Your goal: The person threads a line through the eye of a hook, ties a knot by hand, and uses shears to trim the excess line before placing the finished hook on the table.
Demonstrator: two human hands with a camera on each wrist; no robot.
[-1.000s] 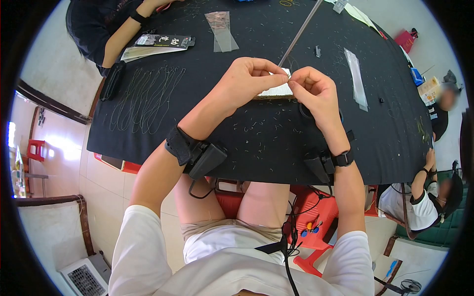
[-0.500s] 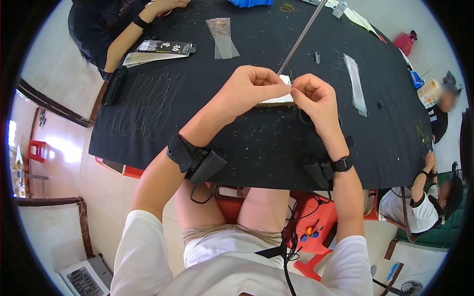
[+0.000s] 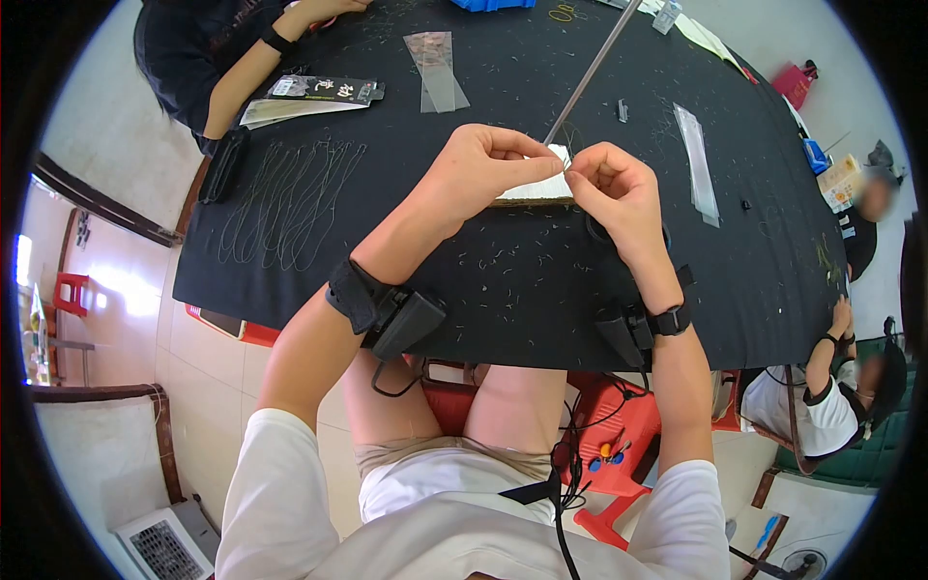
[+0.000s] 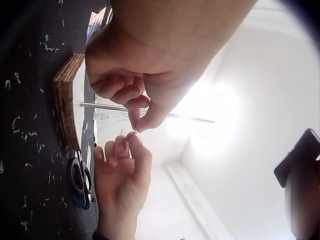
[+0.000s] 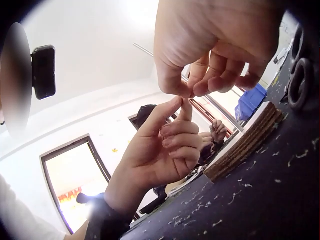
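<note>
Both hands meet fingertip to fingertip over a thick board [image 3: 534,195] with a white top and brown layered edge. Thumb and forefinger of my left hand [image 3: 480,172] pinch a tiny thin strand [image 4: 134,133]. From the other side my right hand [image 3: 619,186] pinches at the same spot, its other fingers curled. Most of the strand is hidden by the fingertips. A slim metal rod [image 3: 590,77] stands up from the board just behind the hands. Scissors [image 4: 78,177] lie beside the board, near my right hand.
Loops of thin cord [image 3: 290,203] lie at the left of the black-covered table [image 3: 464,309]. Clear plastic sleeves [image 3: 696,164], a black-and-white packet [image 3: 324,92] and a blue container [image 3: 491,4] are about. Small clippings are scattered around. Other people sit at the table.
The head view has tilted a little, so the table sits lower in it. My fingertips came close together, then drew slightly apart, still pinching at the same place over the board.
</note>
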